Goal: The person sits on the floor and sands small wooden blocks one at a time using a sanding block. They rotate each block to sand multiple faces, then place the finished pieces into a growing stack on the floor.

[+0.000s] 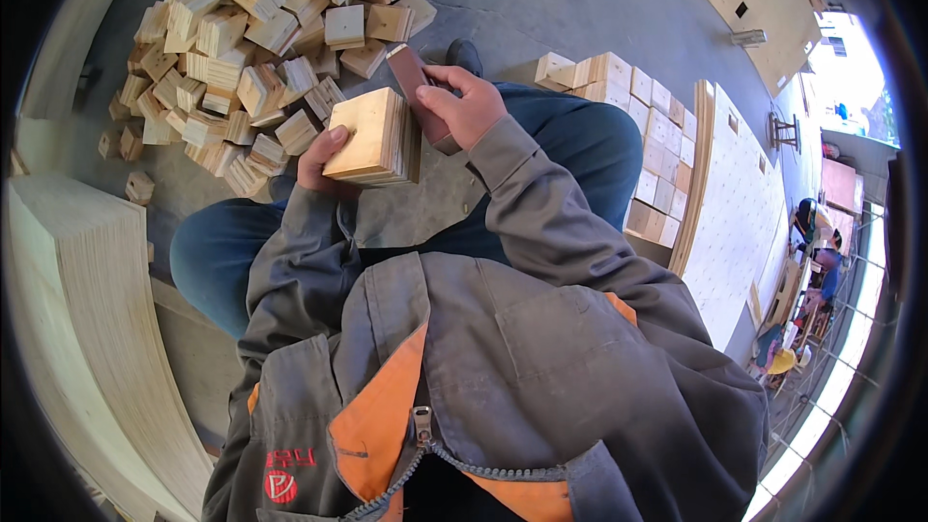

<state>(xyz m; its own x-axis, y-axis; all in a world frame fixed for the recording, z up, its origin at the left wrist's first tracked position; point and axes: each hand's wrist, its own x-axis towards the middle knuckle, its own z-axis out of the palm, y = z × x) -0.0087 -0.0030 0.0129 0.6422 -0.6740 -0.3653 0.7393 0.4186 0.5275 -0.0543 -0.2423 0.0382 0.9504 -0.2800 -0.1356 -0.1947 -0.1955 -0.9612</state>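
Note:
My left hand (322, 160) is closed round the left side of a squarish plywood block (360, 128), its thumb lying on the pale top face. Layered edges show on the block's near and right sides. In my right hand (466, 104) is a sanding block (414, 87), a long reddish-brown bar with a pale end, gripped with the thumb along its side. The bar stands tilted against or just beside the plywood block's right side; whether they touch I cannot tell. Both are held above the floor between my knees.
A big heap of loose plywood blocks (242, 48) lies on the grey floor at the far left. Blocks in a neat stack (660, 140) stand to the right, beside large upright panels (739, 213). Thick stacked sheets (97, 329) rise close at my left. People are at the far right.

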